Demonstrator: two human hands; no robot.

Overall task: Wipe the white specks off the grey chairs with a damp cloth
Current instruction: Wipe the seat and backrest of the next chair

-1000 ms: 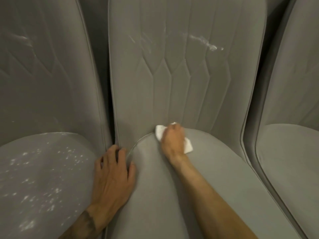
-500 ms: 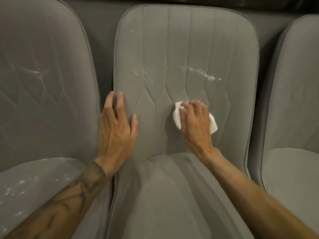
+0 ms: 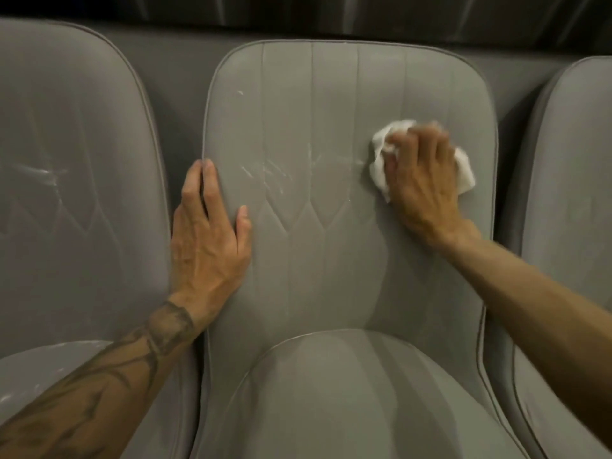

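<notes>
Three grey padded chairs stand side by side. On the middle chair's backrest [image 3: 331, 260] my right hand [image 3: 420, 180] presses a crumpled white cloth [image 3: 379, 160] against the upper right part, fingers curled over the cloth. White streaks [image 3: 265, 170] mark the backrest's left half, with a small speck [image 3: 239, 93] higher up. My left hand [image 3: 208, 240] lies flat on the backrest's left edge, fingers straight. The left chair [image 3: 76, 193] has white streaks [image 3: 39, 172] on its backrest and specks [image 3: 13, 397] on its seat.
The right chair [image 3: 569, 193] stands close against the middle one. Behind the chairs runs a grey panel, with a dark wall [image 3: 298, 11] above it. Narrow gaps separate the chairs.
My right hand moved the cloth from the seat's back edge up the backrest and to the right, over the former white streak. My left hand rose from the seat to the backrest's left edge.
</notes>
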